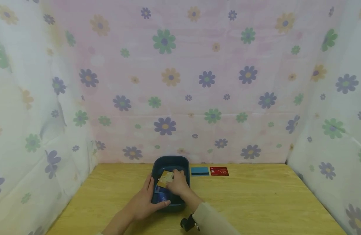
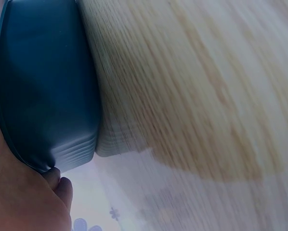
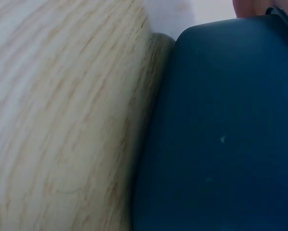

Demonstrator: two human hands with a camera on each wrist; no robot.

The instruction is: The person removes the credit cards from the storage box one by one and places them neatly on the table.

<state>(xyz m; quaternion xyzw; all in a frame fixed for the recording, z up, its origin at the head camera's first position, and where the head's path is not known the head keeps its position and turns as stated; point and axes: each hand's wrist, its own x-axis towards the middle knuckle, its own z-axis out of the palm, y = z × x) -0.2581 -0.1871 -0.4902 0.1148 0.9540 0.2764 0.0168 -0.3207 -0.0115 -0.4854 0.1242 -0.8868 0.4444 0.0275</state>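
Note:
A deep dark-blue plastic box (image 1: 171,158) stands on the table, its outer wall (image 2: 47,86) filling much of the left wrist view and its other side wall (image 3: 216,125) much of the right. My left hand (image 1: 140,200) holds the box at its left side, fingers along the outside and thumb over the near rim. Reaching inside over the right rim, my right hand (image 1: 178,184) pinches a yellow-gold card (image 1: 165,179) by its right edge. Below that card, a blue card (image 1: 162,197) lies in the near part of the box.
Right of the box, a light-blue card with a dark stripe (image 1: 200,171) lies beside a red card marked VIP (image 1: 219,171) on the wooden table (image 1: 250,199). Flower-patterned cloth (image 1: 186,98) hangs behind and at both sides. A black wrist device (image 1: 188,223) sits at the right sleeve.

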